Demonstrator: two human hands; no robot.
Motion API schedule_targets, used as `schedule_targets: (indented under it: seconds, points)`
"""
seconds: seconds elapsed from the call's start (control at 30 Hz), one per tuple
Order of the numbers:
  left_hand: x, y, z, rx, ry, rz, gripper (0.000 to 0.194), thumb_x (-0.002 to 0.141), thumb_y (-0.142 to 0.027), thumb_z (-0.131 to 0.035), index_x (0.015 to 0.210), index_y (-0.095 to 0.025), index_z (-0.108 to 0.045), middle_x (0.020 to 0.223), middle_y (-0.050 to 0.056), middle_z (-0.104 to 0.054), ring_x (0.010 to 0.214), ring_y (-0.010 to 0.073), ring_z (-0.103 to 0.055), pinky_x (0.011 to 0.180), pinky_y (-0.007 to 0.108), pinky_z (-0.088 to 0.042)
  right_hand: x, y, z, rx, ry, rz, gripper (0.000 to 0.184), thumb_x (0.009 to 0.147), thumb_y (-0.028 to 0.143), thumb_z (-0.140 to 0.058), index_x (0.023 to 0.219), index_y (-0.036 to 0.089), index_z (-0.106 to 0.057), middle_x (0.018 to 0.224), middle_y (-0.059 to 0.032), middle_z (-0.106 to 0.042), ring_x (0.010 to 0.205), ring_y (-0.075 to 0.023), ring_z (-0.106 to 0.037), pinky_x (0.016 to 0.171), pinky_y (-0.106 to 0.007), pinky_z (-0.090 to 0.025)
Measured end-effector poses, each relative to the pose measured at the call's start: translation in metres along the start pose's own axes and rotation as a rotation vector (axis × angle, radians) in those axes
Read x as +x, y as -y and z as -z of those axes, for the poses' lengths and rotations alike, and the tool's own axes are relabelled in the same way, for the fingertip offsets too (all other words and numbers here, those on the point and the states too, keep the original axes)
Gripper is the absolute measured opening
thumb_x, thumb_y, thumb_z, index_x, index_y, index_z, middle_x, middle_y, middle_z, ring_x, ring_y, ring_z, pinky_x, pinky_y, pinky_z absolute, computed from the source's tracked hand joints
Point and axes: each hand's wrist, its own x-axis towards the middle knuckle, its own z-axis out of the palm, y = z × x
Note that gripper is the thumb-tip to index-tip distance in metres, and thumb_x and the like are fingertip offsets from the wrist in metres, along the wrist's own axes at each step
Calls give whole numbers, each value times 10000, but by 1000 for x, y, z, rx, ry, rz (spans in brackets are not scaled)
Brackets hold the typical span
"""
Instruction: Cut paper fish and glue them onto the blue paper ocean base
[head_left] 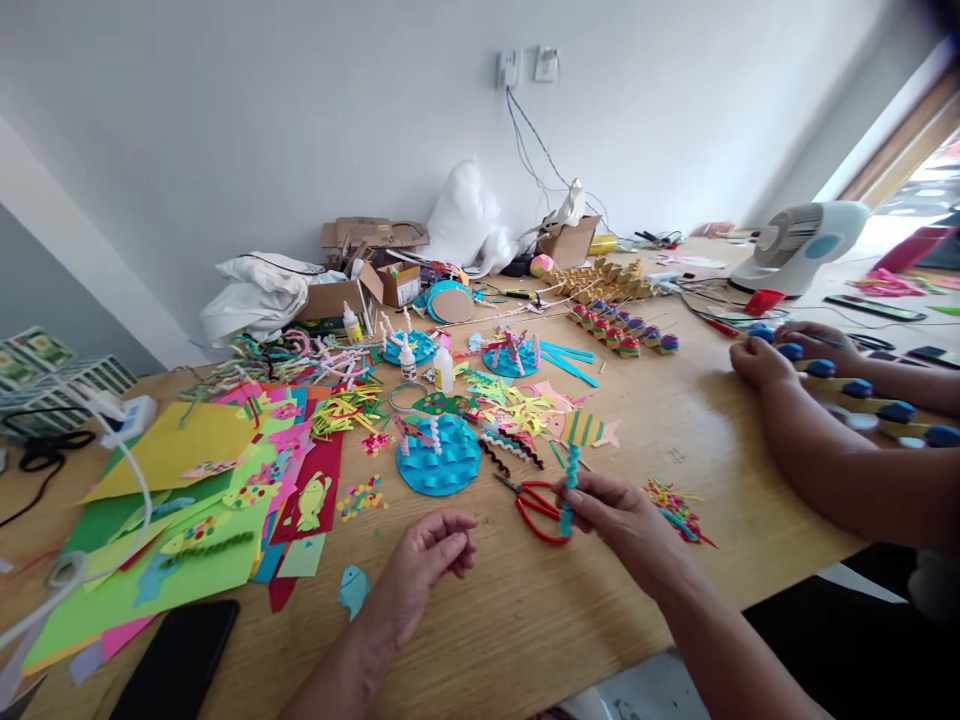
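Phone (178, 660) left of scissors (519, 489)

Between the right fingers (576, 500) is a crinkled, matt stem (573, 468), topped by a flat paper fish (582, 430). Just beside them, scissors (519, 490) pair metal blades with smooth plastic handles. Beyond the left fingers (459, 550), a disc (442, 472) wears rippled matt paper; to their left lie matt paper sheets (169, 450) and a smooth phone (176, 660). Beneath, the table (525, 640) shows wood grain with a soft sheen.
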Motion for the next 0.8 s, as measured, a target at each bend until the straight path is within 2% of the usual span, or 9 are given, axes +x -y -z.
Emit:
schedule_targets:
  seconds: [0.17, 0.33, 0.57, 0.8]
  points:
    - [5, -18, -14, 128, -9, -85, 254, 661, -327, -698, 822, -141, -635, 679, 23, -601, 604, 130, -542, 546, 237, -382, 24, 19, -42, 132, 130, 47, 304, 574, 462, -713, 686, 186, -649, 658, -14, -618, 571, -111, -518, 528, -233, -403]
    - [6, -23, -12, 40, -17, -114, 292, 693, -358, -673, 874, -137, -613, 703, 29, -609, 595, 119, -541, 547, 233, -372, 36, 29, -69, 116, 226, 131, 263, 605, 423, -702, 666, 179, -628, 582, 20, -561, 543, -86, -481, 501, -208, -374]
    - [10, -20, -8, -81, -87, -140, 279, 634, -295, -725, 835, -138, -612, 652, 7, -589, 567, 101, -508, 540, 227, -348, 40, 25, -87, 12, 267, 179, 268, 639, 427, -670, 626, 173, -587, 580, 22, -542, 569, -96, -470, 514, -218, -372]
    - [15, -10, 1, -45, -149, -213, 193, 618, -256, -715, 740, -140, -621, 596, -11, -564, 540, 96, -487, 526, 225, -354, 38, 20, -93, -43, 300, 169, 274, 625, 445, -670, 684, 186, -604, 604, 20, -533, 565, -99, -432, 516, -227, -356]
